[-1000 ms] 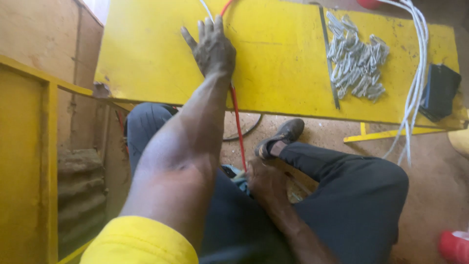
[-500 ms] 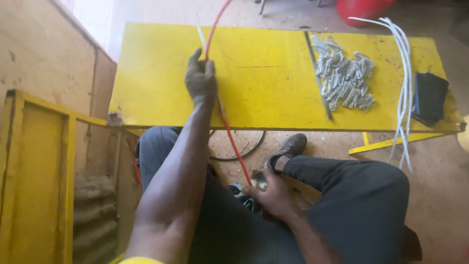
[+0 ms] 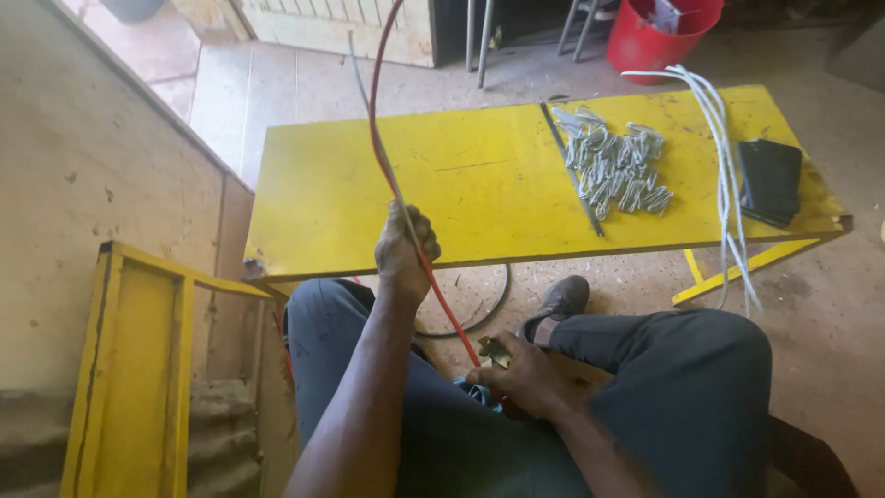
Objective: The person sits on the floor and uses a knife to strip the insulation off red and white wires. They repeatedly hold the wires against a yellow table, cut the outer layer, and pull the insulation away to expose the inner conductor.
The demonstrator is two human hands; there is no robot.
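Observation:
My left hand (image 3: 404, 249) is closed around a red wire (image 3: 378, 138) and a thin grey wire (image 3: 367, 111), at the near edge of a yellow table (image 3: 479, 184). Both wires run up and away over the table towards the far floor. The red wire also drops down from my fist to my right hand (image 3: 521, 373), which rests on my lap and grips a small metal tool (image 3: 498, 350) at the wire's lower end. I am sitting with dark trousers, one shoe (image 3: 558, 300) under the table.
On the table lie a heap of grey metal clips (image 3: 616, 166), a thin dark rod (image 3: 572, 171), several white wires (image 3: 724, 157) hanging over the edge and a black wallet-like case (image 3: 770, 180). A red bucket (image 3: 659, 37) stands beyond. A yellow frame (image 3: 129, 369) is at my left.
My left hand has pulled back from the table's middle to its near edge, closing on the wires and drawing them towards me. My right hand stays on my lap.

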